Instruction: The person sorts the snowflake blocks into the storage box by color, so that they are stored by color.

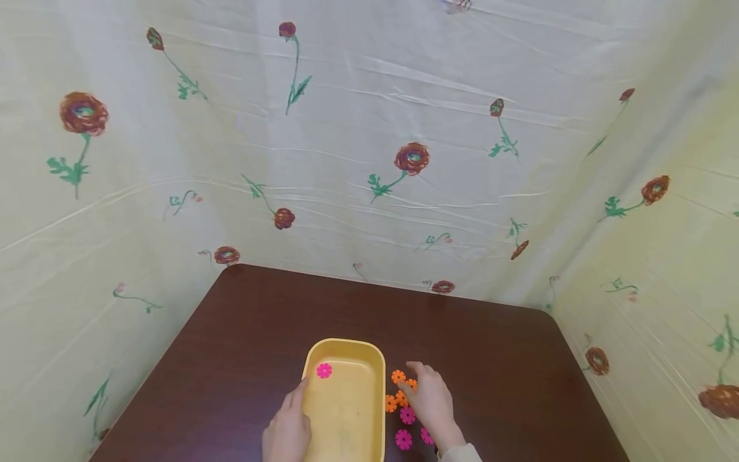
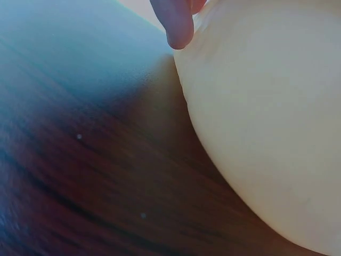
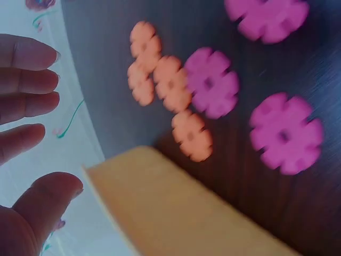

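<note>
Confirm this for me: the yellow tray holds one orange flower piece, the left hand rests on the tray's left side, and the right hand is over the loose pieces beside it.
Not quite. In the head view the single flower piece inside the yellow tray is pink, not orange. The rest stands: the left hand rests against the tray's left side, and the right hand is over the loose orange pieces and pink pieces beside it.

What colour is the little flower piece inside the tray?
Pink; the flower piece in the yellow tray shows best in the head view.
</note>
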Tool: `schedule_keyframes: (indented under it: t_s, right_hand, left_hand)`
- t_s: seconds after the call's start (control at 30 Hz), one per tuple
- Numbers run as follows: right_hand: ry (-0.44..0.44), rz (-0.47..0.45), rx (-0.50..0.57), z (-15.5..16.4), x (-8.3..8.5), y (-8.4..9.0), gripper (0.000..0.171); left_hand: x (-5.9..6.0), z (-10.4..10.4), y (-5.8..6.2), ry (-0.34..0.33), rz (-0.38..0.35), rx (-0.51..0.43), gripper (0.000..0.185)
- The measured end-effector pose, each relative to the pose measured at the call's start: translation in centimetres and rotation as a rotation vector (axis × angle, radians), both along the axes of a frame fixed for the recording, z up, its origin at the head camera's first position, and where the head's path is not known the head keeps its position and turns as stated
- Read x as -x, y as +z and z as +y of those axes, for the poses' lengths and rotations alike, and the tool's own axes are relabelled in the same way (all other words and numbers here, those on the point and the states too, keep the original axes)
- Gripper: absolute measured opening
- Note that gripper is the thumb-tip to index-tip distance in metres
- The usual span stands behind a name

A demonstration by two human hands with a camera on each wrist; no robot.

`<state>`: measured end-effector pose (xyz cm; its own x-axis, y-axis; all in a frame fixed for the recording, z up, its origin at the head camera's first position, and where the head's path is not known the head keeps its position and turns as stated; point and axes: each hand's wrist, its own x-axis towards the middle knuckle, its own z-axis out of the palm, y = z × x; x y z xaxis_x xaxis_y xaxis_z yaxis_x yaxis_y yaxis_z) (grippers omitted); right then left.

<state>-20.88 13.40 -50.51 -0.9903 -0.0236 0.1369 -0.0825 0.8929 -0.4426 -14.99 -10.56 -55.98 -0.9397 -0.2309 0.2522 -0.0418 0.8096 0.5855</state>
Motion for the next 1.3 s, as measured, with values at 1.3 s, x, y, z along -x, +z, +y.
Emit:
schedule_keyframes:
  t_s: [1.3]
  right_hand:
    - [0.067, -0.110, -0.158, 4.0, -4.3, -4.7, 0.030]
  left_hand:
    - [0.2, -0.2, 0.2, -0.015, -0.041, -0.013, 0.060]
